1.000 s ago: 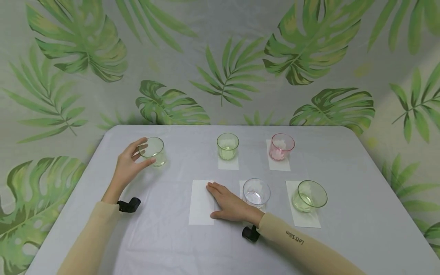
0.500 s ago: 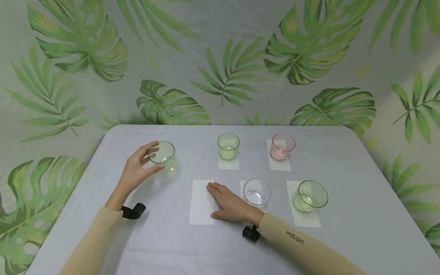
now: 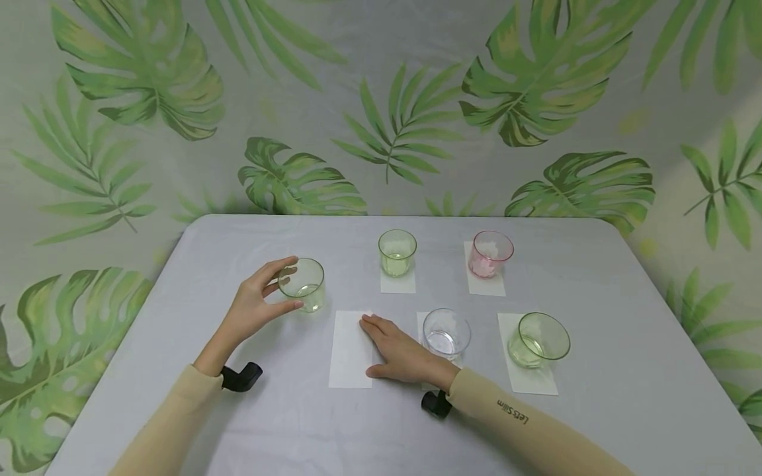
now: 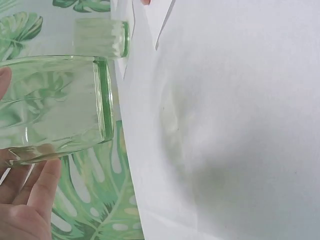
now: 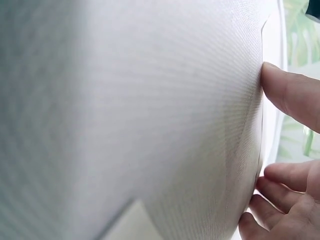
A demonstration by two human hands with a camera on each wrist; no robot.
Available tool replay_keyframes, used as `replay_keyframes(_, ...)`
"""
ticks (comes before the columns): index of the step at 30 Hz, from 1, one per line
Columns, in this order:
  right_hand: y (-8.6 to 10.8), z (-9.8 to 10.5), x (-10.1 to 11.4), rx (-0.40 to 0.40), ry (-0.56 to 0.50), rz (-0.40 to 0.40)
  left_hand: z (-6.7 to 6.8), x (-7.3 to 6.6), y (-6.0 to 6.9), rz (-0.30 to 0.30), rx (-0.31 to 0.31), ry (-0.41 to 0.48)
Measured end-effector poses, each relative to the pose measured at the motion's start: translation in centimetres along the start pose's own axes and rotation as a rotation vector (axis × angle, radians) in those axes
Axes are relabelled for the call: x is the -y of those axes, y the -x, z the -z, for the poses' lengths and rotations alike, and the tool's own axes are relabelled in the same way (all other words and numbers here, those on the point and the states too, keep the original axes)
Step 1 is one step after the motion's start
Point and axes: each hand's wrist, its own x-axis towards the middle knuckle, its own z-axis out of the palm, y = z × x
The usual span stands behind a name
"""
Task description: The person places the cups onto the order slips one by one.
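My left hand grips a pale green drinking glass, thumb on the near side and fingers on the far side. In the left wrist view the base of this glass hangs above the white cloth. My right hand lies with fingers extended, fingertips and thumb on the right edge of a white paper sheet. In the right wrist view the thumb and fingertips touch down at the sheet's edge. Just behind the right hand stands a clear, faintly purple glass on paper, partly hidden by the wrist.
At the back, a green glass and a pink glass stand on white sheets. Another green glass stands on a sheet at the right. White cloth covers the table; a leaf-patterned curtain hangs behind.
My left hand has carried the green glass rightward and toward me, nearer to the white sheet in front. The right hand has stayed in place.
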Motion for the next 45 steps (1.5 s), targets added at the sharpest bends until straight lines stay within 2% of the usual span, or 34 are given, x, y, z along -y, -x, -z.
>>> replay_keyframes(15, -0.1, 0.0, 0.0, 0.010, 0.034, -0.009, -3.5, -1.5, 1.4, -0.029, 0.151, 0.007)
replay_keyframes(18, -0.1, 0.0, 0.0, 0.008, 0.026, -0.007, -4.0, -2.2, 1.6, -0.026, 0.175, 0.018)
replay_keyframes(22, -0.1, 0.0, -0.1, 0.003, 0.019, 0.006, -4.4, -4.1, 1.7, -0.039, 0.198, 0.046)
replay_keyframes(24, -0.2, 0.0, -0.1, 0.002, 0.022, 0.010, -4.6, -4.5, 1.7, -0.050, 0.206, 0.056)
replay_keyframes(26, -0.2, 0.0, -0.1, -0.005, 0.024, 0.017, -4.9, -4.1, 1.7, -0.053, 0.217, 0.058)
replay_keyframes(30, -0.3, 0.0, -0.1, -0.016, 0.027, 0.025, -5.5, -2.4, 1.9, -0.046, 0.235, 0.057)
replay_keyframes(33, -0.3, 0.0, 0.0, -0.016, 0.028, 0.021, -5.7, -1.8, 2.1, -0.053, 0.248, 0.053)
replay_keyframes(39, -0.3, 0.0, 0.0, -0.008, 0.023, 0.004, -6.0, -1.4, 2.2, -0.081, 0.256, 0.041)
replay_keyframes(45, -0.2, 0.0, 0.0, -0.009, 0.025, -0.005, -6.3, -1.3, 2.3, -0.075, 0.259, 0.038)
